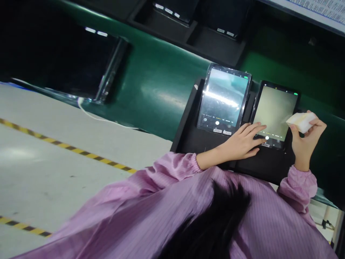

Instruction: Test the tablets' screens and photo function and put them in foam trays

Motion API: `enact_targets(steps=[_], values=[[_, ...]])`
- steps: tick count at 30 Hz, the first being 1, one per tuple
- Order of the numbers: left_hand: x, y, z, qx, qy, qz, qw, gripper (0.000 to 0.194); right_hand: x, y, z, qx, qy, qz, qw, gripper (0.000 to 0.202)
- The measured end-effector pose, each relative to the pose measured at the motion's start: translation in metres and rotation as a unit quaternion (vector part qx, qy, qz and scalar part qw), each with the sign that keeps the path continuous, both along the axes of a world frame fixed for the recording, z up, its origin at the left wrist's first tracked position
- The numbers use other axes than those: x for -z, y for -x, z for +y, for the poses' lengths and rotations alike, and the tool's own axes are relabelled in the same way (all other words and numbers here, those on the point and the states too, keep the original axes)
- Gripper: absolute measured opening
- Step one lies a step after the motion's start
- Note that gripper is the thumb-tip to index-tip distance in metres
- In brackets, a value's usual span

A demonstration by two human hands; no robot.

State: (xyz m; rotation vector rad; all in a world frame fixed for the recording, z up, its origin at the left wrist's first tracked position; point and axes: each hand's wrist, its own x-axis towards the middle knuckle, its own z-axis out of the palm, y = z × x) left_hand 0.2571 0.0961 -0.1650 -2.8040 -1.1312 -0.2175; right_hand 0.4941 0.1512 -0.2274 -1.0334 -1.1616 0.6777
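Observation:
Two tablets lie side by side in a black tray (pixel 190 142), both with a camera screen lit. My left hand (pixel 241 142) reaches over the lower left edge of the right tablet (pixel 277 108), fingers stretched out and apart, near the round shutter button. At that tablet's right edge, my right hand (pixel 306 144) is closed around a small white block-like pad (pixel 303 121) with a yellowish streak; its material I cannot tell. The left tablet (pixel 223 97) has a clear film around it, bright glare across its screen and small white labels at the bottom.
Farther back, a black compartment tray (pixel 212 46) holds more dark tablets (pixel 175 10). A large dark device or stack (pixel 81 64) sits on the green bench (pixel 156 86) at left, with a white cable (pixel 107 123) trailing from it. Printed paper (pixel 320 10) lies top right.

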Motion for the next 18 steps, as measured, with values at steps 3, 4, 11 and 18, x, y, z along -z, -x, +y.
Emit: enact_targets(steps=[3,4,11,18], values=[[0.006,-0.004,0.004,-0.002,0.004,0.006,1.0,0.035,-0.003,0.002,-0.002,0.004,0.001,0.002,1.0,0.05],[0.007,-0.005,0.006,0.0,0.004,0.009,1.0,0.037,-0.004,0.003,-0.003,0.005,-0.001,0.003,1.0,0.05],[-0.006,0.013,0.011,-0.013,0.0,-0.034,0.999,0.039,0.001,0.001,0.0,0.009,-0.01,0.001,1.0,0.052],[-0.029,0.094,0.003,-0.187,-0.011,-0.112,0.976,0.078,-0.012,-0.006,-0.01,0.031,-0.047,-0.076,0.996,0.047]])
